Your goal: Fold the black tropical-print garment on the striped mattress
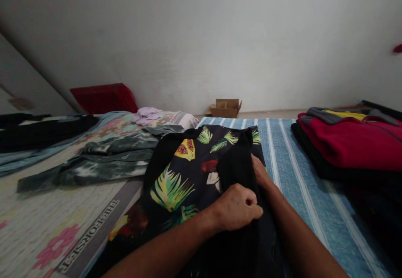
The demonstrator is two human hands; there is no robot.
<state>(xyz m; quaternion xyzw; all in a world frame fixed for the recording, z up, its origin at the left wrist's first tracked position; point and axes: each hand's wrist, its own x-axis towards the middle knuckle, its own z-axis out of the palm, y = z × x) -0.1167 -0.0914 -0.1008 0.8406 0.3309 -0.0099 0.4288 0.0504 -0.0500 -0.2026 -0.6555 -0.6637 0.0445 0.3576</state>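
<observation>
A black garment with a tropical leaf and fruit print (185,173) lies spread on the blue striped sheet (301,181) in front of me. My left hand (236,207) is clenched, pinching a black folded edge of this garment near its middle. My right hand (259,171) sits just behind the left one, its fingers tucked under or into the same black fold, mostly hidden by the cloth. Both forearms reach in from the bottom edge.
A dark green tie-dye garment (103,160) lies to the left on a floral bedcover (40,227). Black clothes (40,129) and a lilac cloth (147,114) lie further back. A folded stack with a red fleece (351,144) sits right. A small cardboard box (226,107) stands by the wall.
</observation>
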